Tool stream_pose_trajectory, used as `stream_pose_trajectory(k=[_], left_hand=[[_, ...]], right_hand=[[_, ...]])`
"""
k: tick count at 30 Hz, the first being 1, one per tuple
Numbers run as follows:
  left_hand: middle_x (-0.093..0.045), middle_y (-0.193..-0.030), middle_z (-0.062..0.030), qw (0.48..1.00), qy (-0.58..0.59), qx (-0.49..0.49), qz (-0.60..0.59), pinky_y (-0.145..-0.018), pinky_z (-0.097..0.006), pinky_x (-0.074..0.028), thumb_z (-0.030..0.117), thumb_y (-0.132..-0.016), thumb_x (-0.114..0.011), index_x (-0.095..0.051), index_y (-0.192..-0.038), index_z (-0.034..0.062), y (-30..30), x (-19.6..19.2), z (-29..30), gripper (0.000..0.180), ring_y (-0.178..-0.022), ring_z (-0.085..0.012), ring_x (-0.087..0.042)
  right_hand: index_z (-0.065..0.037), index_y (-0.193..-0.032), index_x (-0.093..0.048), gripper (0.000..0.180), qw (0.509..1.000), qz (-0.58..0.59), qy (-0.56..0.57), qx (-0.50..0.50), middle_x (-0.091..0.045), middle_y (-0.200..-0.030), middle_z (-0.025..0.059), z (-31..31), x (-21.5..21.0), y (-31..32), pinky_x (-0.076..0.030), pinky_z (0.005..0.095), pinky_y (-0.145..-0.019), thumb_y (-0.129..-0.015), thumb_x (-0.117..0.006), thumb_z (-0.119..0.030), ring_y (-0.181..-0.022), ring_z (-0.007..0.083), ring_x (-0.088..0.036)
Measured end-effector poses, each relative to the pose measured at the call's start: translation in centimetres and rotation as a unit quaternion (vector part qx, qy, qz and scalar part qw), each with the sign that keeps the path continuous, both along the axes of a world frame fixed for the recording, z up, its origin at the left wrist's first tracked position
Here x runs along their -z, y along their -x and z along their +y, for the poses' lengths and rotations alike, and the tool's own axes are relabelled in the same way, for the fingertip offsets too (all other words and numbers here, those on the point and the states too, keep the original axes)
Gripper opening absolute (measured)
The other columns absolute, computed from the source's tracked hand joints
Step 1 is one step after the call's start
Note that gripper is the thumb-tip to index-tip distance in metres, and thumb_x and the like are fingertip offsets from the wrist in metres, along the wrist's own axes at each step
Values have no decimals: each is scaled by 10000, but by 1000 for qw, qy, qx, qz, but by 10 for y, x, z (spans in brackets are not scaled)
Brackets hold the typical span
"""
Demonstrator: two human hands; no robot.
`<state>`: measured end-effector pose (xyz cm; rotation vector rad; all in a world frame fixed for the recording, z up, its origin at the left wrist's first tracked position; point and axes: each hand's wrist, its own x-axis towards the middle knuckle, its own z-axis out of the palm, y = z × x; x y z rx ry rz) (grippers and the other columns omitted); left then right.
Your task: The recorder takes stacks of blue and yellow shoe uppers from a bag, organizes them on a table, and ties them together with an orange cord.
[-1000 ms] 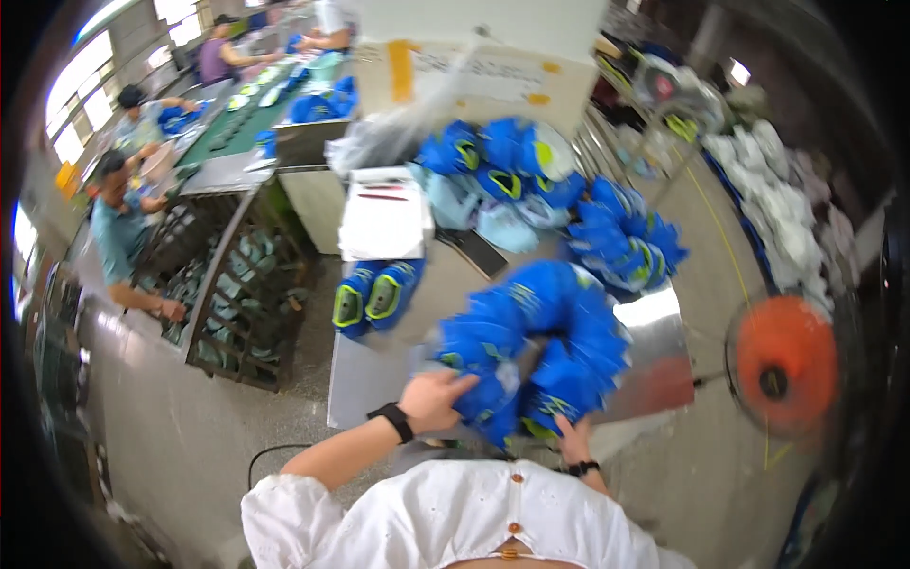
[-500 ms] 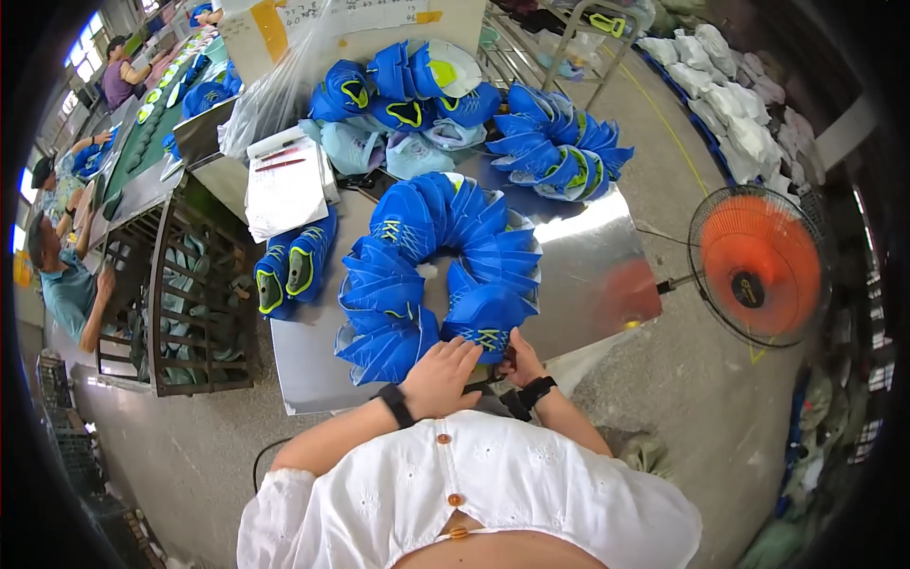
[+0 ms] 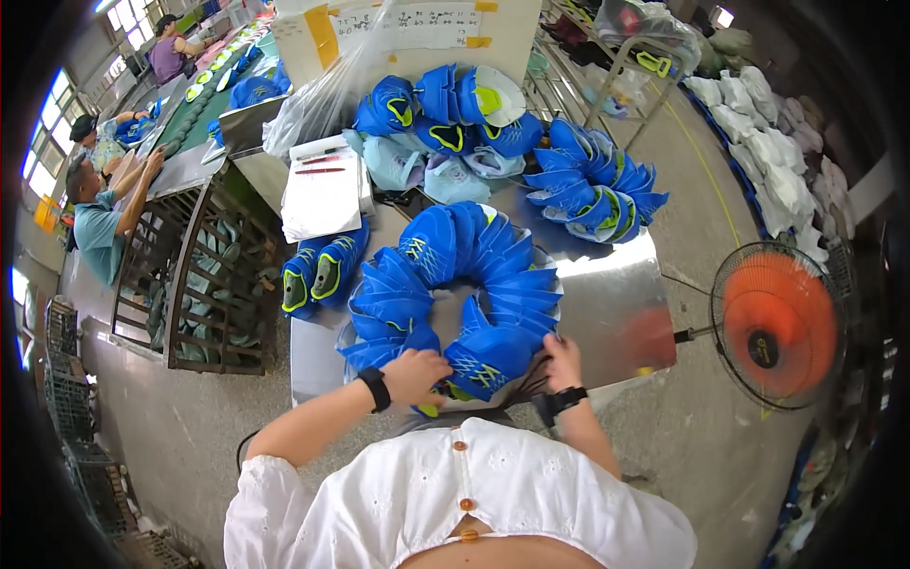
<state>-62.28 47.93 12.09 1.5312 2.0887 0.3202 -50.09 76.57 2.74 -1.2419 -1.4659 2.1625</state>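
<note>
A ring of nested blue shoe uppers [image 3: 436,248] lies on the metal table before me. The nearest upper [image 3: 479,365] has yellow-green laces and faces me. My left hand [image 3: 415,377] is closed at this upper's lower left edge, beside a bit of yellow-green lining; its fingertips are partly hidden. At the ring's right side is my right hand [image 3: 563,363], its fingers bent near the blue fabric. Something dark and thin shows next to its palm, too unclear to name. Both wrists wear black bands.
A pair of blue shoes [image 3: 325,268] and a notepad with pens [image 3: 322,201] sit at the table's left. More blue uppers [image 3: 597,180] are stacked behind. An orange fan [image 3: 779,327] stands at right, a slatted rack [image 3: 204,284] at left. Other people work along a conveyor [image 3: 204,119].
My left hand has moved left, off the laces to the upper's edge. My right hand has shifted right, away from the front of the upper. The view has tilted somewhat.
</note>
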Motion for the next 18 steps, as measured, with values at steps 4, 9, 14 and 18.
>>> stream_pose_trajectory(k=[4,9,14,18], left_hand=[[-482,-1141,-116,986,-103,-52,123,-897,-438,-336,283,-704,-602,-540,-1031,46,63,-33,21,408,-1152,-285,-364],[-465,-1178,-65,956,-134,7,260,-884,-404,-328,196,-698,-557,-548,-1018,64,146,-21,85,346,-1172,-256,-338],[-501,-1081,-49,941,-67,-37,330,-758,-322,-367,141,-736,-480,-545,-1007,96,168,55,173,282,-1073,-192,-419],[-537,-1008,-25,936,-52,-88,337,-709,-330,-403,182,-760,-474,-528,-975,90,182,78,176,240,-981,-194,-463]], right_hand=[[-86,-821,-503,100,959,79,-200,185,-486,-687,-17,95,-61,16,-319,195,-425,-751,-571,-61,-523,48,-401],[-57,-994,-568,246,900,186,-384,-90,-554,-794,-7,113,-161,124,-360,194,-514,-749,-565,-86,-614,55,-473],[-153,-976,-581,320,735,37,-644,-210,-497,-1052,97,61,-79,224,-438,360,-789,-657,-566,-121,-973,270,-505],[-122,-1035,-549,299,734,63,-589,-332,-566,-1031,117,17,-41,247,-446,397,-738,-754,-478,-194,-903,303,-547]])
